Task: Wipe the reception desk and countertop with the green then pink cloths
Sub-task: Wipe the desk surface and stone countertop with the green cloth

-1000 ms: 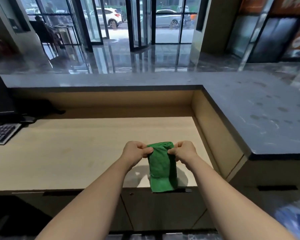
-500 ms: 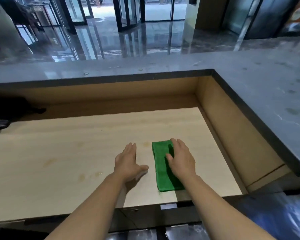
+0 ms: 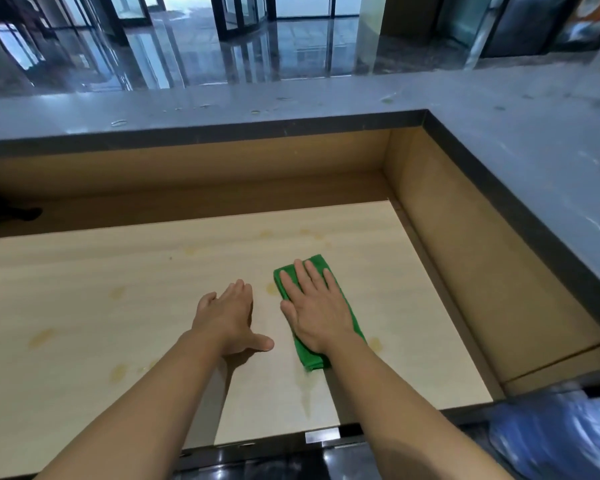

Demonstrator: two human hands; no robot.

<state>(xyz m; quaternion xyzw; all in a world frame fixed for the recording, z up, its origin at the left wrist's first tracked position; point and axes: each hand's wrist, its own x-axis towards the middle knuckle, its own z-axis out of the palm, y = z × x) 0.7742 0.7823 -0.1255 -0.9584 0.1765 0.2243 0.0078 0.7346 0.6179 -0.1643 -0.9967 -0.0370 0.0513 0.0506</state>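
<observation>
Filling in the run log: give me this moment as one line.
stage: green-cloth wipe | right hand: flat on folded green cloth | left hand: open over pale wooden desk | yellowish stains visible

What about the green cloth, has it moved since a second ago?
Yes. The green cloth, then held up over the near edge of the desk, now lies flat under the right hand, farther in from that edge.

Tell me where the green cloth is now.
Head view: the green cloth lies on the wooden desk, right of centre, under the flat right hand, with the left hand just to its left.
</observation>
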